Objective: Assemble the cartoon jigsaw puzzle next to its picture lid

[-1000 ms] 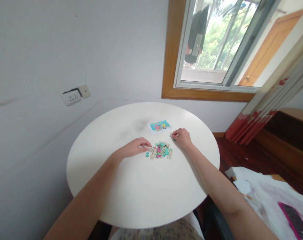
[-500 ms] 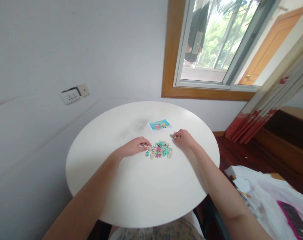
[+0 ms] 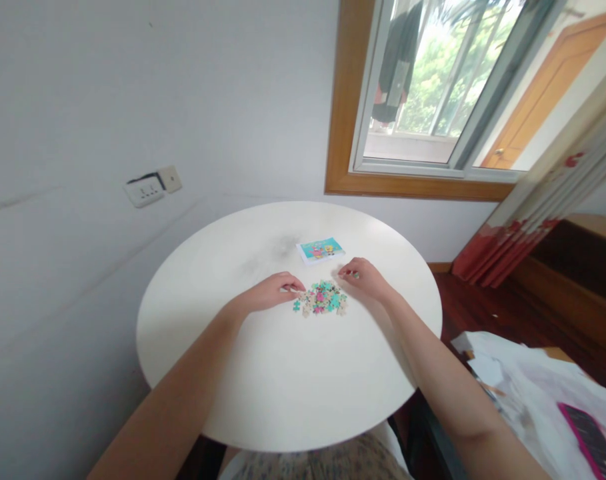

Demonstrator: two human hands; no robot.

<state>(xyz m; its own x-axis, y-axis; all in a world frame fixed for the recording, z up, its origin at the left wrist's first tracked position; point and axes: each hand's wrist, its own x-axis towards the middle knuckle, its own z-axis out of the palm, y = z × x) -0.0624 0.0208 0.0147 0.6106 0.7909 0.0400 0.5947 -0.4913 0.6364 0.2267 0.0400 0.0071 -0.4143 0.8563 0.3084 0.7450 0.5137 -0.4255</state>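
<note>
A small heap of loose jigsaw pieces (image 3: 323, 298), teal, pink and beige, lies on the round white table (image 3: 263, 373). My left hand (image 3: 273, 291) rests at the heap's left edge with its fingers curled and pinched on a pale piece. My right hand (image 3: 365, 277) is at the heap's upper right, fingers closed on a small teal piece. A picture card (image 3: 321, 249) with a cartoon print lies flat just beyond the heap.
The table stands against a grey wall with a socket (image 3: 150, 188). A wood-framed window (image 3: 427, 100) is behind it, a curtain (image 3: 543, 207) at right. White cloth and a pink-edged phone (image 3: 590, 443) lie at the lower right.
My right hand has shifted slightly left toward the heap's upper edge. My left hand stays at the heap's left side. The view has shifted a little.
</note>
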